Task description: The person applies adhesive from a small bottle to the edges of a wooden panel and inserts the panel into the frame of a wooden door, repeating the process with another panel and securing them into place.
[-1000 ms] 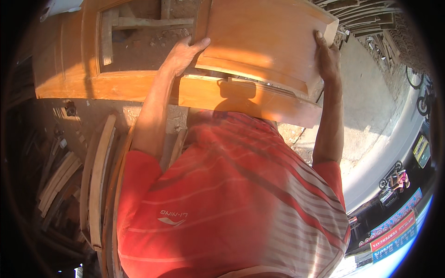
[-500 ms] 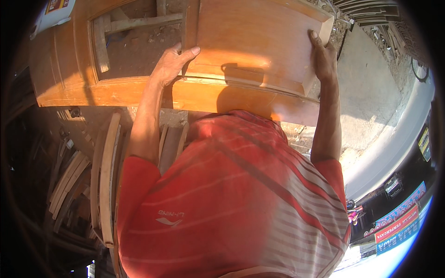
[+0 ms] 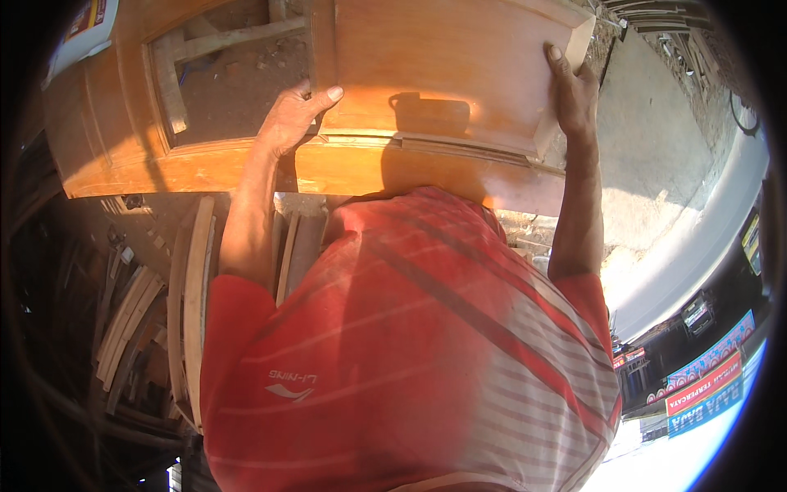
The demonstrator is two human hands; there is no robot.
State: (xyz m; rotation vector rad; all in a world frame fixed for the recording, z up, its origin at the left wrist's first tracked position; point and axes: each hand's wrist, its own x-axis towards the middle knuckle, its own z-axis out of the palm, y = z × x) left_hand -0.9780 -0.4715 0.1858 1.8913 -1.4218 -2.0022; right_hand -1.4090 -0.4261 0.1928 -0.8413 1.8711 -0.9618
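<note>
A smooth orange-brown wooden panel (image 3: 443, 61) with bevelled pale edges lies over the right part of a wooden door frame (image 3: 229, 160). My left hand (image 3: 291, 119) is closed on the panel's left edge, thumb on top and the other fingers mostly hidden below. At the opposite edge my right hand (image 3: 574, 94) grips the panel, its thumb along the bevel. The panel's near edge runs beside the frame's near rail, with a narrow dark gap between them. To the left of my left hand is an open rectangular hole in the frame, through which dirt ground shows.
A white container (image 3: 82, 37) sits on the frame's far left corner. Curved wooden pieces (image 3: 190, 303) stand or lean on the left below the frame. A concrete strip (image 3: 656, 123) runs along the right, with stacked slats (image 3: 656, 16) at the far right.
The panel's left edge and my left hand have shifted slightly left. The panel sits a little differently against the near rail. Both hands keep their hold.
</note>
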